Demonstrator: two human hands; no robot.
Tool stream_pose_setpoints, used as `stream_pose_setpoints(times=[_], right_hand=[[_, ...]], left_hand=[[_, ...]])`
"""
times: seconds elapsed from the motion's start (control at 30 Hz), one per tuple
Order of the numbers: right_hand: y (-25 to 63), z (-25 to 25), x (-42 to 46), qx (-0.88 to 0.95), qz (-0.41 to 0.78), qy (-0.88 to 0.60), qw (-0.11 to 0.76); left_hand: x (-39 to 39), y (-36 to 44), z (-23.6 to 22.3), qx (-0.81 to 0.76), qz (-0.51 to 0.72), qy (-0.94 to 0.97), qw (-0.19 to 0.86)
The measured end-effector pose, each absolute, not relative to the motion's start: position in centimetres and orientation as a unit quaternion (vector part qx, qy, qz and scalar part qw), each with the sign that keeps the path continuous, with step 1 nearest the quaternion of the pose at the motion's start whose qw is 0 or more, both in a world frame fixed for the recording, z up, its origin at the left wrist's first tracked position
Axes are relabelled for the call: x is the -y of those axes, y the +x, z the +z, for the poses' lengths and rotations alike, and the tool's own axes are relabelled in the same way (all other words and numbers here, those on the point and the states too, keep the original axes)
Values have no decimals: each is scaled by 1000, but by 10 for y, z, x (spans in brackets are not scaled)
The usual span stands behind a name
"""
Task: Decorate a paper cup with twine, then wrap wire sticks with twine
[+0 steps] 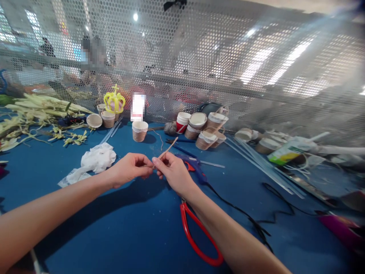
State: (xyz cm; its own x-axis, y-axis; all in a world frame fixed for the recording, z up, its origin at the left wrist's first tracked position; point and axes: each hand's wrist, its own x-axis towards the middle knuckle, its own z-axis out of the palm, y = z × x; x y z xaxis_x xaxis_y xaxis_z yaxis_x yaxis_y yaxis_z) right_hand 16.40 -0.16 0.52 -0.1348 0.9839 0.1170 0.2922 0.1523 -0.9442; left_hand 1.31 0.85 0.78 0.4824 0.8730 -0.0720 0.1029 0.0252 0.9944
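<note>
Both hands are raised over the blue table, their fingertips nearly meeting. My left hand [134,167] is closed in a pinch on the thin end of a brown twine strand. My right hand [171,169] pinches the same brown twine [169,148], and a thicker, twisted-looking length sticks out up and to the right. Just beyond my right hand lies a blue glue gun [196,167] with a black cord. Red-handled scissors [185,232] rest partly under my right forearm. Ahead stands a small twine-wrapped cup [139,132] with a white rim.
Several wrapped cups [207,139] cluster behind, beside a grey ball of yarn [170,128]. Clear glue sticks [262,167] lie at right near a green-and-white packet [289,150]. Crumpled white plastic [98,156], a yellow crown [114,101] and pale plant strips [42,104] are at left. Perforated metal mesh [182,57] stands behind.
</note>
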Motion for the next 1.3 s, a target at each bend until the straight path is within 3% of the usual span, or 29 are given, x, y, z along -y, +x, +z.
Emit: stream_pose_setpoints(times=[0.53,0.7,0.97,1.3], right_hand=[[161,3,3,635,378,-520,428],[164,5,2,630,456,-458,431],[165,6,1,628,450,-474,421],[164,5,1,631,427,-504,408]], left_hand=[[-6,17,0,-421,333,691,484],[-6,14,6,-390,311,652,571],[-10,12,10,-363,291,625,627],[-8,13,8,-416,290,702,499]])
